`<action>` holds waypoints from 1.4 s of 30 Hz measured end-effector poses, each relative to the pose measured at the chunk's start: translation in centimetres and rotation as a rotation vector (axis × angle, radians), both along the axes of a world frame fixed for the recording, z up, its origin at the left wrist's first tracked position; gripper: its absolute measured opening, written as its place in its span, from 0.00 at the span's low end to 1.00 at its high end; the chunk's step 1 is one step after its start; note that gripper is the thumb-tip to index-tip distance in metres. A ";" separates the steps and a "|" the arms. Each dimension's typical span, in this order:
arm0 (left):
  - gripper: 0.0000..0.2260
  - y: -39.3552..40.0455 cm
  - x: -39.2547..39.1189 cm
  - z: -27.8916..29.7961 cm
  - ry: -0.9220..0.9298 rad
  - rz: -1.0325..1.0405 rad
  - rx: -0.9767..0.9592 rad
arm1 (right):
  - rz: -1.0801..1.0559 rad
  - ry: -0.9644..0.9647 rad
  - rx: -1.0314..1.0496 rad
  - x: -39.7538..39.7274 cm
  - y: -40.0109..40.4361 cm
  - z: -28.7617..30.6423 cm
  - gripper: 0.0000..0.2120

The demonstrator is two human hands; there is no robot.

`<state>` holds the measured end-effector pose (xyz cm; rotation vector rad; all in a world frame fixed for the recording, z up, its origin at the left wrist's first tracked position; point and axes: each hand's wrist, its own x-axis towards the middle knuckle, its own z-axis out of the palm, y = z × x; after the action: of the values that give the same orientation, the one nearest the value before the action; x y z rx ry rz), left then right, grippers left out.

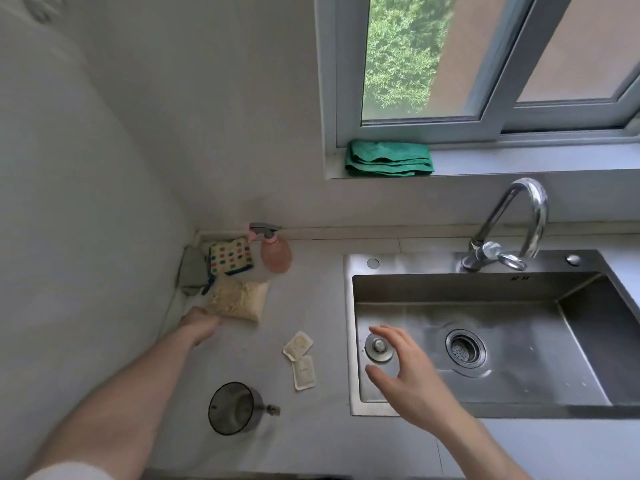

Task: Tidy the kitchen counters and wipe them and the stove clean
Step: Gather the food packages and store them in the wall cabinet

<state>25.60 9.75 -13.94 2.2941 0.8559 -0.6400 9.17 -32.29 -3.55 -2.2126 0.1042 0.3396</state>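
My left hand (199, 325) grips the near corner of a clear bag of pale yellow food (237, 299) lying on the grey counter (311, 306) near the back left corner. My right hand (403, 370) hovers with fingers spread over the left edge of the steel sink (585, 341), holding nothing. Two small sauce packets (300, 358) lie on the counter between my hands. A dotted sponge cloth (231, 256) and a grey cloth (192, 271) sit in the corner beside a pink spray bottle (275, 252).
A small metal strainer cup (235, 408) stands near the front edge. A sink plug (379, 346) lies in the basin, left of the drain (464, 349). The tap (509, 230) rises behind the sink. A folded green cloth (388, 158) rests on the window sill.
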 end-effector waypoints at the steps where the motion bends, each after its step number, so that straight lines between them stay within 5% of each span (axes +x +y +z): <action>1: 0.31 0.2 0.6 -0.2 -0.001 -0.004 0.001 | -0.002 0.006 -0.005 0.3 0.3 -0.1 0.27; 8: 0.30 2.1 3.7 -2.4 0.017 0.022 0.005 | 0.020 0.025 -0.064 1.6 2.1 -0.7 0.27; 12: 0.14 2.5 5.0 -2.8 -0.017 0.017 0.037 | 0.001 0.055 -0.044 2.0 2.5 -0.9 0.25; 16: 0.11 2.3 5.1 -3.1 -0.007 0.087 -0.003 | -0.021 0.075 -0.027 2.1 2.5 -1.1 0.25; 24: 0.17 1.7 4.6 -1.8 -0.125 0.184 -0.250 | -0.059 0.031 0.000 1.3 2.6 -0.8 0.24; 27: 0.07 0.0 3.8 0.2 -0.247 0.038 -0.223 | -0.080 0.013 0.037 0.3 2.4 -0.5 0.24; 31: 0.08 -5.2 1.9 5.5 -0.390 -0.281 -0.038 | -0.114 -0.014 0.045 -1.4 1.4 -0.2 0.23; 42: 0.12 -20.6 -5.3 17.1 -0.587 -0.894 0.090 | -0.334 -0.073 0.021 -9.1 -7.3 2.7 0.25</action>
<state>20.28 -10.87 3.16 2.6732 -0.4587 -0.2216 0.07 -39.55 -0.84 -2.1376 0.4220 0.0740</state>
